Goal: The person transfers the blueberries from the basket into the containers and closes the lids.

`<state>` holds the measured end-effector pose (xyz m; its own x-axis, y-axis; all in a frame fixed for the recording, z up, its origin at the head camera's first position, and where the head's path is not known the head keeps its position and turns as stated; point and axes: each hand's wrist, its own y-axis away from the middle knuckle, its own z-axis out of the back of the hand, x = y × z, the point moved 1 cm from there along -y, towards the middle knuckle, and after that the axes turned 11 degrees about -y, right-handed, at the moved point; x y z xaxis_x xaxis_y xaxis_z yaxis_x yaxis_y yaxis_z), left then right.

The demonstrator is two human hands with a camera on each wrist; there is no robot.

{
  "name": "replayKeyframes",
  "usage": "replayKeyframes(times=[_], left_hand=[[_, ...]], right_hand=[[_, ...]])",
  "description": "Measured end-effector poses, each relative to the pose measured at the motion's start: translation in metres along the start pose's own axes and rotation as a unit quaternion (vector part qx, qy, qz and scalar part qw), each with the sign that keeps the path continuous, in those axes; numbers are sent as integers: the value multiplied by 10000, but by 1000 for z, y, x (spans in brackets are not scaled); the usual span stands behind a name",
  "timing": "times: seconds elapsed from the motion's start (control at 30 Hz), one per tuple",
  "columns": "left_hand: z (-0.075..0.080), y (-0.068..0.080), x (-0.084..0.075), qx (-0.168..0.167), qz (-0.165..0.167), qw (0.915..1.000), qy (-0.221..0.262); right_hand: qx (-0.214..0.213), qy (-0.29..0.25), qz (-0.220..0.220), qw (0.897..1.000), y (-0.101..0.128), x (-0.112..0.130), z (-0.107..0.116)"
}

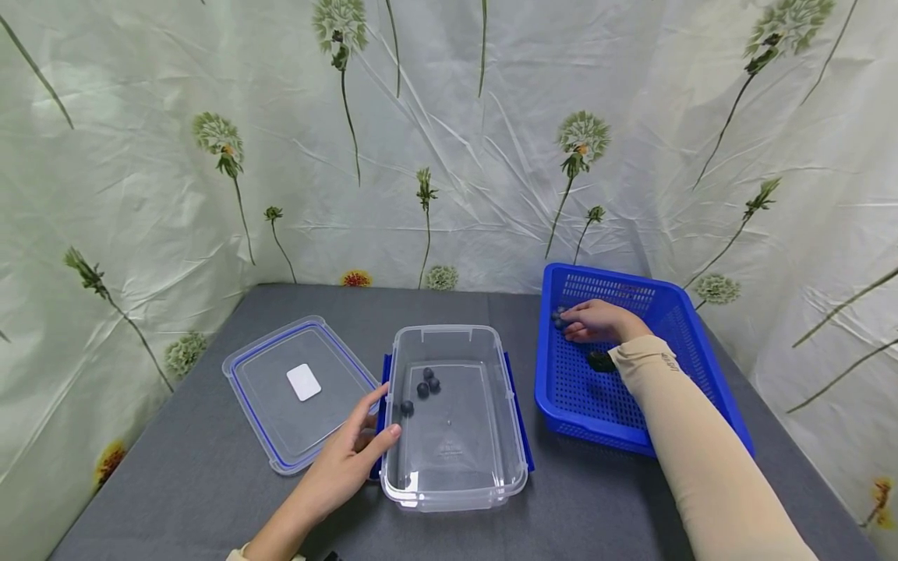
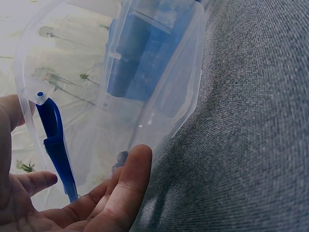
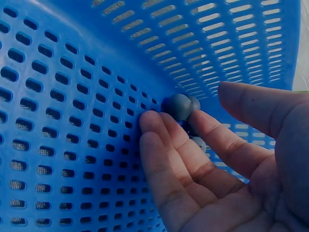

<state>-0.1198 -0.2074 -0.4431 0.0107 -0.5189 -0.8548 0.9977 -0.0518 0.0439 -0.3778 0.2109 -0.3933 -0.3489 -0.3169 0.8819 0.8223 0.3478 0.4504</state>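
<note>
A clear plastic container (image 1: 449, 436) with blue side latches holds several blueberries (image 1: 423, 389) towards its far left. My left hand (image 1: 351, 452) rests at its left side, thumb over the rim. In the left wrist view the fingers (image 2: 130, 193) lie along the outside, by a blue latch (image 2: 60, 145). Inside a blue perforated basket (image 1: 589, 413), my right hand (image 1: 599, 321) reaches into the far left corner. Its fingertips are right at a small cluster of blueberries (image 3: 179, 107) against the basket wall, with the thumb held apart from the fingers.
Left of the container lies a clear lid (image 1: 273, 405) with a blue seal and a white label (image 1: 304, 382). The grey tabletop (image 1: 175, 483) ends at a flower-printed curtain (image 1: 491, 156). A small dark object (image 1: 601, 361) shows beneath the right wrist.
</note>
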Motion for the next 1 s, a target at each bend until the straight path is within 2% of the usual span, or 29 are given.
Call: replayKeyframes(times=[0.4,0.73,1.0], left_hand=[[0,0,1,-35,-84,10000,-14],[1,0,0,12,-149,9998,-126],[2,0,0,52,-177,9998,-85]], right_hand=[[273,14,123,9996,-5,1,-7],[230,219,123,9994,-4,2,-9],[236,154,123,9995,1,2,-7]])
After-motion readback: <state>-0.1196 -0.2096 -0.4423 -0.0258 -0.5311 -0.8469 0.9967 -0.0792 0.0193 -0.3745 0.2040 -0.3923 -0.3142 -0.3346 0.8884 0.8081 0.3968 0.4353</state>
